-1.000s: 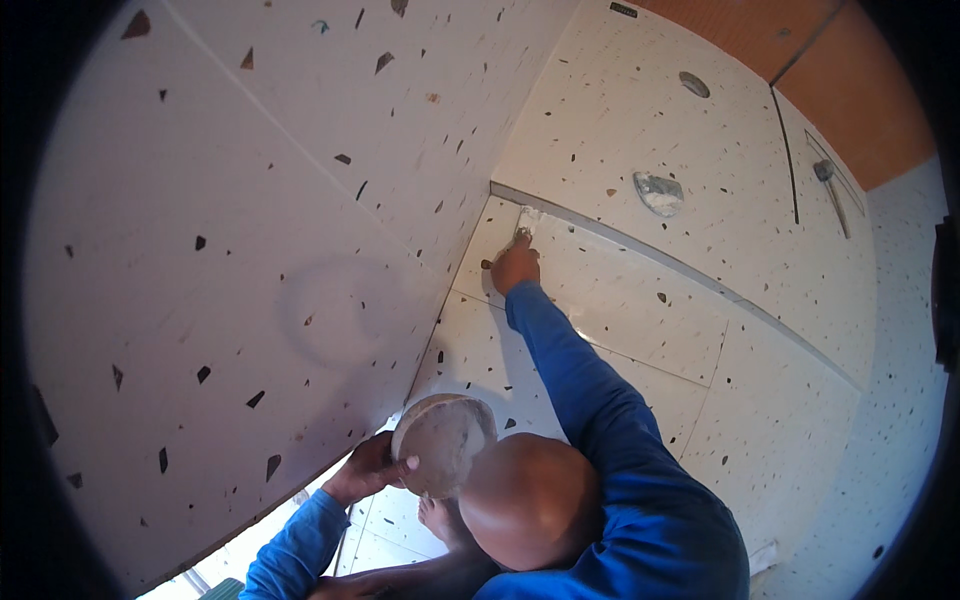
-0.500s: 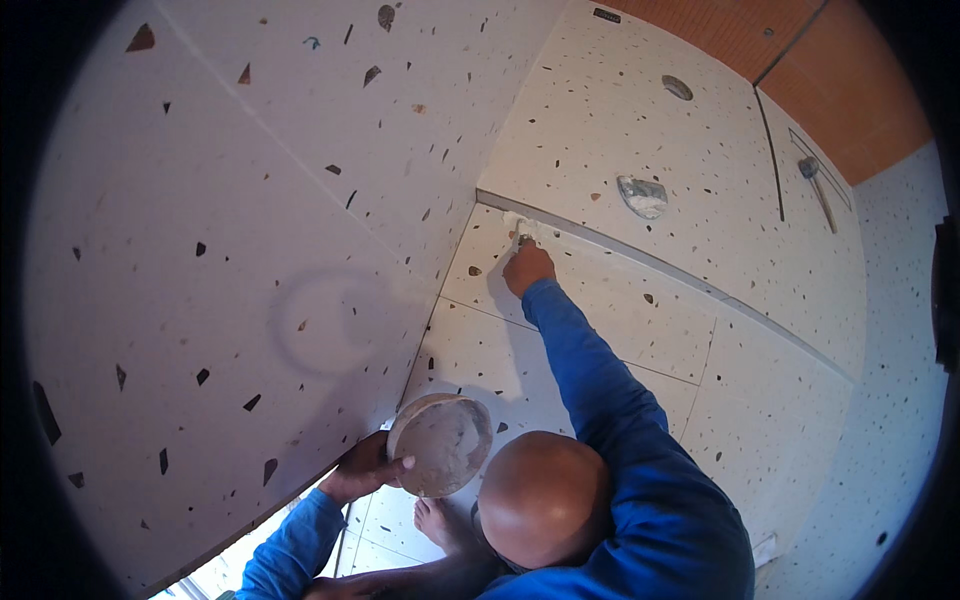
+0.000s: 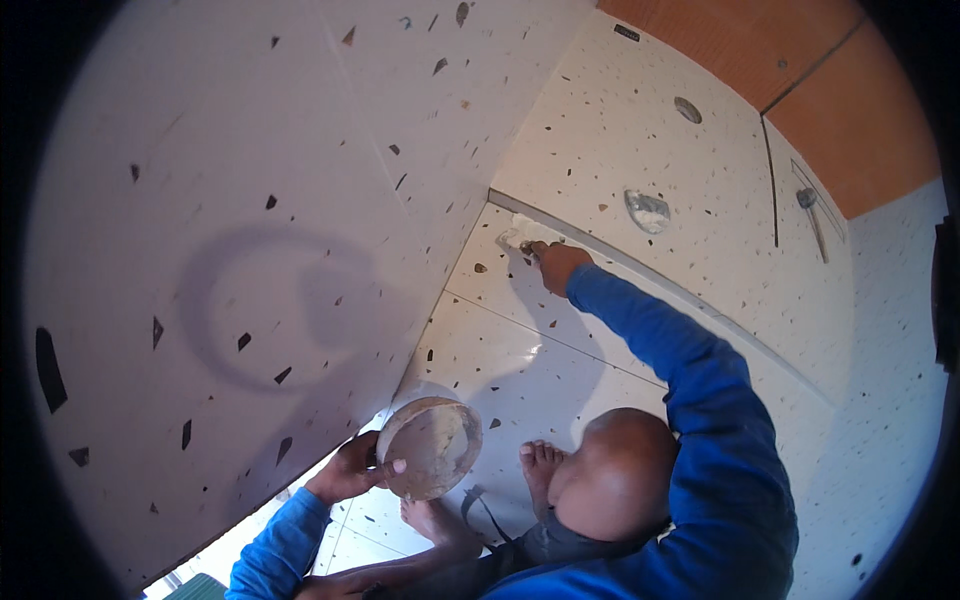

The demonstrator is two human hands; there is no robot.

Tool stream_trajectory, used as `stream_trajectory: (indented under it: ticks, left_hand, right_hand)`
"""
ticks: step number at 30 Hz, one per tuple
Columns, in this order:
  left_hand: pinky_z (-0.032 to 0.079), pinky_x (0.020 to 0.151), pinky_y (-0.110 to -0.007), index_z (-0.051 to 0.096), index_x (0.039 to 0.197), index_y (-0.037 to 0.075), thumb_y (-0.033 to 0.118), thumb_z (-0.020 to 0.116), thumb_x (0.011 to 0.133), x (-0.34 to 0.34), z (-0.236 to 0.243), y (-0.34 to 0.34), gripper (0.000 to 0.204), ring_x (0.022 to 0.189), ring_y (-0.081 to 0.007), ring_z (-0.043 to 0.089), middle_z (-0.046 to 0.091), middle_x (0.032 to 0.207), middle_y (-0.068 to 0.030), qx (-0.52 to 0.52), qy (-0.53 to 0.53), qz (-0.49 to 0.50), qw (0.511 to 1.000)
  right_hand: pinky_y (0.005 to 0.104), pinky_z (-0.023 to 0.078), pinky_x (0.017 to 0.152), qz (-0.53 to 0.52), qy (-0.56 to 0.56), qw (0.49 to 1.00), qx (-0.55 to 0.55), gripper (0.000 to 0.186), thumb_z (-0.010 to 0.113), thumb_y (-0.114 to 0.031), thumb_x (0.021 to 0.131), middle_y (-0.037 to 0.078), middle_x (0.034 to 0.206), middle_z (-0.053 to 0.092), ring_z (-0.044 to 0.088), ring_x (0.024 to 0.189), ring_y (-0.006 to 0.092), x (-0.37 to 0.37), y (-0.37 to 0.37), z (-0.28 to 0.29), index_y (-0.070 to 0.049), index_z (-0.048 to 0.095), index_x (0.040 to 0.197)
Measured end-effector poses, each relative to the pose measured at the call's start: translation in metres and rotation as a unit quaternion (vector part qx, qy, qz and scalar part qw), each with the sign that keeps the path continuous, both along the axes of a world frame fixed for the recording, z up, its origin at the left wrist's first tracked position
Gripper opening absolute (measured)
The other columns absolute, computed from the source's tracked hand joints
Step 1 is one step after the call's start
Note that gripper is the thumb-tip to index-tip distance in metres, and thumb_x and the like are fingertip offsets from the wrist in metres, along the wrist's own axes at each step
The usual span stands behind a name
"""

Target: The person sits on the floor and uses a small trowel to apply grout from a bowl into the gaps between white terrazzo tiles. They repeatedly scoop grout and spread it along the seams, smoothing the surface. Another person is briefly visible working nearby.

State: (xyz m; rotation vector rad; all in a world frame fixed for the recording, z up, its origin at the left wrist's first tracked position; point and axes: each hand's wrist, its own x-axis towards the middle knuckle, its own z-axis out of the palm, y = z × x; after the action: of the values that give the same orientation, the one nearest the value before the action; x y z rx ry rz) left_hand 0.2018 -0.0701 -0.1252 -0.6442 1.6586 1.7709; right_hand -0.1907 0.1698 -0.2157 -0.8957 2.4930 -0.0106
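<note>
My left hand (image 3: 355,468) grips the rim of a round, shallow bowl (image 3: 425,447) with pale, pasty residue inside, low beside the speckled white wall on the left. My right hand (image 3: 562,264) is stretched up to the inner corner of the speckled tiles (image 3: 470,350), closed on a small scraper (image 3: 523,246). Its blade meets white paste (image 3: 518,228) along the foot of the narrow grey strip (image 3: 640,247); the tool is partly hidden by my fingers.
My bare knee (image 3: 615,470) and feet (image 3: 540,455) are below. Beyond the strip are a grey, white-smeared piece (image 3: 647,211), a round opening (image 3: 688,109) and a mallet (image 3: 815,220). The speckled wall (image 3: 200,380) bounds the left; orange tiles (image 3: 840,140) fill the top right.
My right hand has turned and moved right with the scraper. My knee has shifted right, bringing another foot into view. The bowl has moved slightly left, and the view has shifted a little.
</note>
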Motion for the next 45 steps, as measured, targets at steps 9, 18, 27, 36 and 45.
stream_trajectory:
  ticks: [9,18,27,36,45]
  left_hand:
    - [0.058,0.08,-0.036,0.046,0.124,-0.009,0.042,0.075,0.083,0.006,0.02,0.011,0.071,0.096,-0.027,0.065,0.062,0.11,-0.0213,-0.066,-0.05,-0.038,0.996]
    - [0.058,0.075,-0.034,0.049,0.12,-0.009,0.044,0.075,0.083,0.006,0.022,0.014,0.07,0.09,-0.023,0.066,0.064,0.102,-0.019,-0.092,-0.029,-0.027,0.995]
    - [0.057,0.076,-0.034,0.048,0.121,-0.01,0.045,0.075,0.083,0.008,0.013,0.016,0.072,0.091,-0.0227,0.065,0.064,0.102,-0.0195,-0.076,-0.006,-0.018,0.997]
    - [0.056,0.083,-0.036,0.049,0.122,-0.009,0.046,0.074,0.083,0.005,0.019,0.018,0.072,0.098,-0.0244,0.064,0.063,0.107,-0.0195,-0.059,-0.006,-0.018,0.998]
    - [0.055,0.084,-0.036,0.049,0.124,-0.009,0.044,0.075,0.082,0.01,0.024,0.02,0.073,0.101,-0.0262,0.063,0.063,0.109,-0.0199,-0.053,-0.014,0.014,0.998]
  right_hand:
    - [0.0458,0.054,0.085,0.034,0.081,0.995,0.053,0.043,0.048,-0.01,0.09,0.023,0.117,0.06,0.064,0.105,0.0356,-0.034,-0.014,-0.019,-0.011,0.05,0.132]
    - [0.0431,0.054,0.086,0.04,0.044,0.992,0.108,0.042,0.05,-0.01,0.087,0.019,0.113,0.066,0.066,0.104,0.0332,-0.042,0.001,-0.006,-0.011,0.056,0.128]
    - [0.0425,0.052,0.09,-0.002,0.027,0.993,0.113,0.043,0.05,-0.011,0.087,0.016,0.113,0.067,0.065,0.106,0.0315,-0.04,0.048,-0.013,-0.012,0.056,0.129]
    - [0.0417,0.051,0.089,-0.131,-0.042,0.988,-0.069,0.043,0.054,-0.014,0.086,0.021,0.114,0.065,0.064,0.105,0.0355,-0.031,0.084,-0.024,-0.008,0.056,0.129]
    - [0.0489,0.051,0.084,-0.321,-0.061,0.904,-0.276,0.056,0.057,-0.019,0.089,0.03,0.106,0.061,0.064,0.096,0.0413,0.041,-0.003,-0.081,-0.006,0.04,0.14]
